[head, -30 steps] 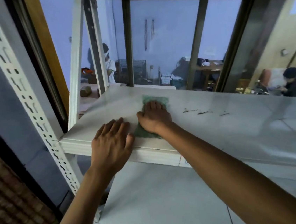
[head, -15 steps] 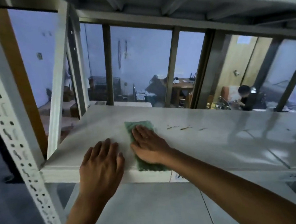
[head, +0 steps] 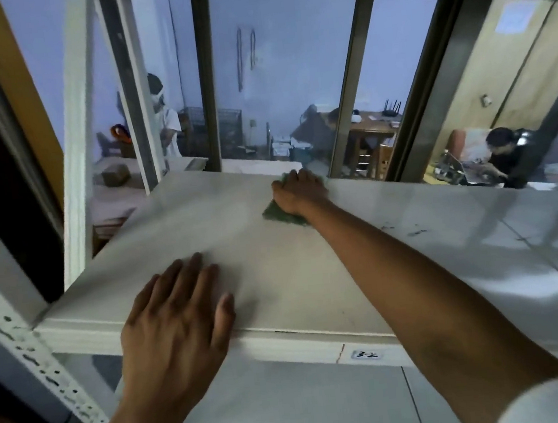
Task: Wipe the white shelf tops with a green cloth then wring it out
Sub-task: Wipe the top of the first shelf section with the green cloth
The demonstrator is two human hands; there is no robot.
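— Now, where on the white shelf top point(head: 277, 273) the green cloth point(head: 283, 215)?
— Far in, close to the back edge of the shelf top, flat on the surface, mostly covered by the right hand point(head: 298, 193).
— And the fingers there?
— Pressed down on the cloth, close together, tips near the back edge; curled or straight, cannot tell.
— The left hand point(head: 176, 325)?
— Laid flat at the front edge of the shelf top, fingers straight and slightly apart, thumb out to the side, holding nothing. Well apart from the cloth.
— Anything else on the shelf top?
— A few dark marks point(head: 407, 229) to the right of the forearm. Under the front edge, a small label point(head: 365, 354) with handwritten figures.
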